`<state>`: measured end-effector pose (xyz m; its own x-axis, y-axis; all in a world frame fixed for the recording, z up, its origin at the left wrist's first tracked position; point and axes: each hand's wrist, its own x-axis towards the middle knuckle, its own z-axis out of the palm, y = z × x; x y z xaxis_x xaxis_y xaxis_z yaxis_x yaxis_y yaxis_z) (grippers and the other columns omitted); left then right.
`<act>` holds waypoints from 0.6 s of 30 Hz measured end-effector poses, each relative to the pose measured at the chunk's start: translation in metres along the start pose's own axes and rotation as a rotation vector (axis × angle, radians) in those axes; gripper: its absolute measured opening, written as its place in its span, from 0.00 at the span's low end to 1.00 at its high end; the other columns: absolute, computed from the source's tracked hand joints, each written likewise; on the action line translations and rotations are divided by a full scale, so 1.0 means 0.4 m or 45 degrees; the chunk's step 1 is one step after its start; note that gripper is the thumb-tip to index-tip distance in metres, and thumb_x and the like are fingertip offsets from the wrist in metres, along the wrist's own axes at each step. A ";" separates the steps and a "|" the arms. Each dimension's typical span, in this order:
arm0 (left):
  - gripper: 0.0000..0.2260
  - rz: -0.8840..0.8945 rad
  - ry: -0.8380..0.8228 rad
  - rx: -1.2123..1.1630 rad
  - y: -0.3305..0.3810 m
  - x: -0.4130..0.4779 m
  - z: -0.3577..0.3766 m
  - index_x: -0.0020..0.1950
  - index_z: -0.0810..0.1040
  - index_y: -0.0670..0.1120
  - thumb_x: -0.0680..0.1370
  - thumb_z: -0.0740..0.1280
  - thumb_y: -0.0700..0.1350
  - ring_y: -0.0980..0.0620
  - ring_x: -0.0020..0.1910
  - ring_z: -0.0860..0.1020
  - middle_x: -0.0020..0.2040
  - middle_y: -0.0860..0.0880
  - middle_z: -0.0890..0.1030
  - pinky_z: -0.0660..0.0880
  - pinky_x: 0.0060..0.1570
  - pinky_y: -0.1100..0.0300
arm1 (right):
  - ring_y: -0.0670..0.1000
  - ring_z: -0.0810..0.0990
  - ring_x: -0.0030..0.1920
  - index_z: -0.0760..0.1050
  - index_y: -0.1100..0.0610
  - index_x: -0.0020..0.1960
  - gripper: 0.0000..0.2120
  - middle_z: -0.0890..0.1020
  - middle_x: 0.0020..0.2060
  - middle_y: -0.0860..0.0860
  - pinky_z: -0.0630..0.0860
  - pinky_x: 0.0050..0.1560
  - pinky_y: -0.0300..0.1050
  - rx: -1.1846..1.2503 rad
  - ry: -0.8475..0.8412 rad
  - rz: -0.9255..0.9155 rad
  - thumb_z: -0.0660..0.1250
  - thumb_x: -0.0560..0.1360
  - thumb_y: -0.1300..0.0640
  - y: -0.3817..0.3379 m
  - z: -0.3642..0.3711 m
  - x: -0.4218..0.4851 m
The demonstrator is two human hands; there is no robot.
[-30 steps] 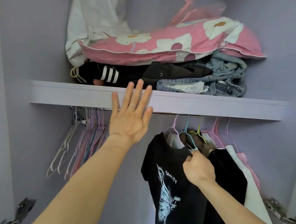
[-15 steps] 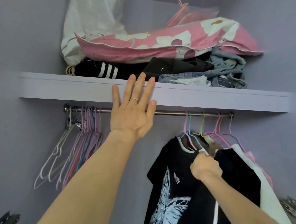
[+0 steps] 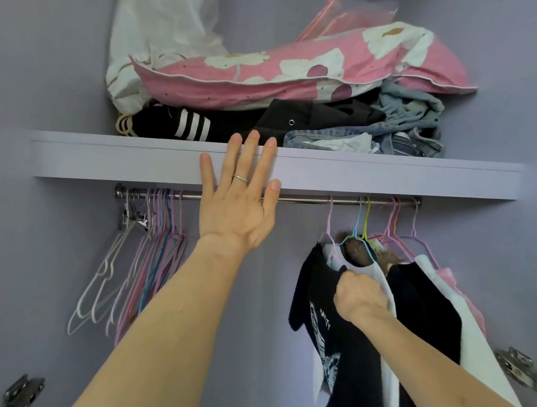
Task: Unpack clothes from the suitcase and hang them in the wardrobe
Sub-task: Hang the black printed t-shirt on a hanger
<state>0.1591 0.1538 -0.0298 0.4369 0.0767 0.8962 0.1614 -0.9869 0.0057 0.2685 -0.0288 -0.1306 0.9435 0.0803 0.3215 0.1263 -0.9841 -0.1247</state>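
I face the open lilac wardrobe. My left hand (image 3: 239, 198) is raised with straight fingers spread in front of the shelf edge (image 3: 389, 177) and the metal rail (image 3: 305, 200); whether it touches the edge I cannot tell. My right hand (image 3: 360, 297) grips the shoulder of a black printed T-shirt (image 3: 315, 305) that hangs on a pastel hanger at the right of the rail. Behind it hang a white garment, a black top (image 3: 424, 312), another white one and a pink one. The suitcase is out of view.
Several empty pastel hangers (image 3: 149, 258) bunch at the rail's left end. The shelf carries a pink flowered pillow (image 3: 301, 75), a white bag (image 3: 165, 30), dark clothes and folded denim (image 3: 402, 133). Door hinges (image 3: 519, 367) stick out at the lower right and lower left.
The view has tilted down, so the rail shows below the shelf. My right hand slid the black T-shirt rightward against the other garments; its print has turned sideways. My left hand stays raised.
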 end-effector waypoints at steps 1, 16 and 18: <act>0.26 -0.004 -0.014 -0.004 0.000 -0.006 0.004 0.79 0.33 0.58 0.84 0.42 0.56 0.52 0.79 0.33 0.81 0.54 0.36 0.33 0.75 0.40 | 0.56 0.81 0.57 0.76 0.58 0.61 0.12 0.81 0.56 0.54 0.76 0.46 0.46 0.008 -0.018 0.014 0.61 0.79 0.60 0.009 -0.001 0.000; 0.42 -0.154 -0.695 -0.146 0.047 -0.024 -0.207 0.76 0.26 0.58 0.80 0.60 0.50 0.47 0.78 0.31 0.76 0.52 0.25 0.41 0.76 0.38 | 0.55 0.79 0.55 0.70 0.52 0.64 0.17 0.81 0.56 0.49 0.75 0.48 0.46 0.348 -0.404 -0.141 0.59 0.79 0.47 0.121 -0.370 -0.293; 0.42 -0.158 -0.809 -0.215 0.079 -0.049 -0.290 0.76 0.28 0.60 0.80 0.61 0.48 0.48 0.79 0.34 0.77 0.52 0.27 0.41 0.77 0.39 | 0.54 0.79 0.55 0.71 0.51 0.64 0.16 0.81 0.57 0.48 0.77 0.52 0.47 0.410 -0.422 -0.145 0.59 0.79 0.47 0.160 -0.448 -0.376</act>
<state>0.0530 0.1046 0.0044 0.8688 0.2089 0.4490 0.1259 -0.9701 0.2077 0.0797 -0.1322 -0.0188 0.9584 0.2827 0.0401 0.2740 -0.8713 -0.4071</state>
